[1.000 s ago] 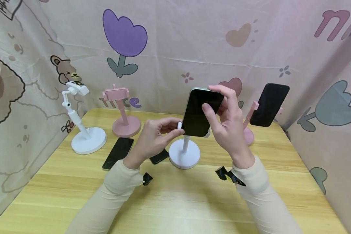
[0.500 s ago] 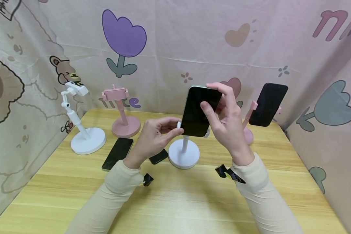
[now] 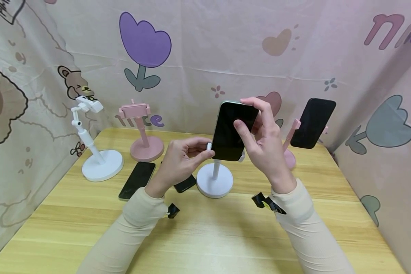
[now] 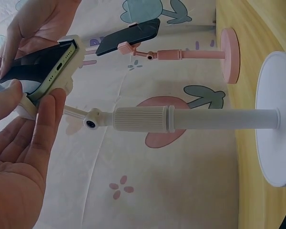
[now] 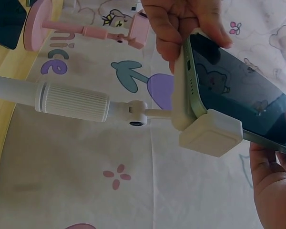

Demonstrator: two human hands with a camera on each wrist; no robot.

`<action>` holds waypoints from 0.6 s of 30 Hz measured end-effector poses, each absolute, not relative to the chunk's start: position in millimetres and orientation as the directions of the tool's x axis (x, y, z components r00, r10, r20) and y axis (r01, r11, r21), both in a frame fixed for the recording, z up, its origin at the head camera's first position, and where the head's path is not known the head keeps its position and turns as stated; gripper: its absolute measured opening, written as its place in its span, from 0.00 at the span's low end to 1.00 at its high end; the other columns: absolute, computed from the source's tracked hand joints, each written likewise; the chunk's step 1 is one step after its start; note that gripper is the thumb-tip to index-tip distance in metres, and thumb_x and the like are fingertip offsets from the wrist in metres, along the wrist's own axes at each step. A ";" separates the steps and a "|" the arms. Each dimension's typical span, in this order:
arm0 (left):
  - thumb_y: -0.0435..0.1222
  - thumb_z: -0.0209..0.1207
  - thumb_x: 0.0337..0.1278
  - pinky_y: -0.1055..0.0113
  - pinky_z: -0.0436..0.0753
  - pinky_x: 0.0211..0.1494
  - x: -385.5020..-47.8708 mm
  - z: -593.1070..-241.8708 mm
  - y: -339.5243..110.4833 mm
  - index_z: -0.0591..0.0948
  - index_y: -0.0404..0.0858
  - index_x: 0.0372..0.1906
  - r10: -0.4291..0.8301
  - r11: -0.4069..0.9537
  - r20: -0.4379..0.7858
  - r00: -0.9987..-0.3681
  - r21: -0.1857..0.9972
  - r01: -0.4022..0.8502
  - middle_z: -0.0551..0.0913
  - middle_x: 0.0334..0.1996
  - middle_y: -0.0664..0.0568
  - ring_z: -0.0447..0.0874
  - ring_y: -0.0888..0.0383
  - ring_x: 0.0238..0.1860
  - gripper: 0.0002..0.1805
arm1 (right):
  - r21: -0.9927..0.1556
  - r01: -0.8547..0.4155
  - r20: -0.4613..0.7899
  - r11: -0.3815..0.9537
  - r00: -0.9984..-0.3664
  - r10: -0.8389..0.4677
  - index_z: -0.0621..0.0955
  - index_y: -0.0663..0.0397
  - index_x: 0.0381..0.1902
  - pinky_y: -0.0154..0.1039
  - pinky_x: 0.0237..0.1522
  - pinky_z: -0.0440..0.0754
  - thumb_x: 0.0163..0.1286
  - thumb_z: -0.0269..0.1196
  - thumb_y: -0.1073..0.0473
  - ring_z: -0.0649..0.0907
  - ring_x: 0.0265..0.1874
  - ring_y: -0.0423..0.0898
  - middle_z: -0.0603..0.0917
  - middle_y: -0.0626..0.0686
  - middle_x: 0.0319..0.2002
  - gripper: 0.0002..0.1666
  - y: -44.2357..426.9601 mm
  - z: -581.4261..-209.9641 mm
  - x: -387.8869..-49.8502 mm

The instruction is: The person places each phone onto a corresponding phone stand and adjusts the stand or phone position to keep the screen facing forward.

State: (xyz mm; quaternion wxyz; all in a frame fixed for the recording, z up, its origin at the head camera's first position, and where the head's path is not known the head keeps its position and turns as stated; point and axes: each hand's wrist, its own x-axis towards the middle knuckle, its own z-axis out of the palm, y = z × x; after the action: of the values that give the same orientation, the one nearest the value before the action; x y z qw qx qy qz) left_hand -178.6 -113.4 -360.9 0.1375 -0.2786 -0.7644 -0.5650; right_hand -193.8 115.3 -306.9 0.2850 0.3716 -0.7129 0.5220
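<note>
A green-edged phone (image 3: pixel 231 133) sits tilted in the clamp of a white stand (image 3: pixel 215 180). My left hand (image 3: pixel 179 163) pinches the white clamp end at the phone's lower left edge. Gripping the phone's upper right part, my right hand (image 3: pixel 268 146) has its thumb on the screen and fingers round the top and far edge. The left wrist view shows the phone's port edge (image 4: pixel 57 71) above the ribbed stem (image 4: pixel 140 119). In the right wrist view a white clamp jaw covers one side of the phone (image 5: pixel 248 95).
At the left stand a white stand (image 3: pixel 102 165) and a pink stand (image 3: pixel 147 148). Two phones lie on the table, one dark (image 3: pixel 137 180) and one smaller (image 3: pixel 185 184) by my left hand. At the right, a pink stand (image 3: pixel 289 160) holds another phone (image 3: pixel 313 123).
The whole head view has shifted very slightly. Both hands keep their places on the phone and clamp, with no clear movement between them.
</note>
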 end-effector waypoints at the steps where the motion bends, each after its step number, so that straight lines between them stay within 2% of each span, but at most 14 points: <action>1: 0.30 0.71 0.67 0.68 0.93 0.47 -178.7 -361.1 -113.3 0.90 0.33 0.50 0.271 0.204 0.526 -0.807 0.788 0.582 0.93 0.40 0.44 0.95 0.57 0.40 0.10 | -0.531 -0.827 0.795 0.183 -0.561 -0.232 0.69 0.63 0.72 0.29 0.44 0.89 0.78 0.63 0.70 0.87 0.43 0.42 0.85 0.62 0.51 0.28 115.4 -307.4 -193.9; 18: 0.30 0.71 0.67 0.67 0.93 0.46 -179.6 -362.2 -112.9 0.90 0.34 0.49 0.272 0.182 0.529 -0.804 0.792 0.583 0.93 0.41 0.45 0.94 0.59 0.39 0.09 | -0.551 -0.817 0.781 0.173 -0.577 -0.238 0.69 0.64 0.72 0.30 0.44 0.89 0.78 0.63 0.70 0.87 0.42 0.41 0.86 0.62 0.48 0.29 116.1 -313.2 -193.6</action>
State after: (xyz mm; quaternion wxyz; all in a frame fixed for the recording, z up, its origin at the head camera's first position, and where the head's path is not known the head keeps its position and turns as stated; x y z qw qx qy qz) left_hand -179.6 -112.9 -362.2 0.1355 -0.2822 -0.7568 -0.5738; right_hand -193.6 116.1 -313.2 0.2746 0.3688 -0.7150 0.5266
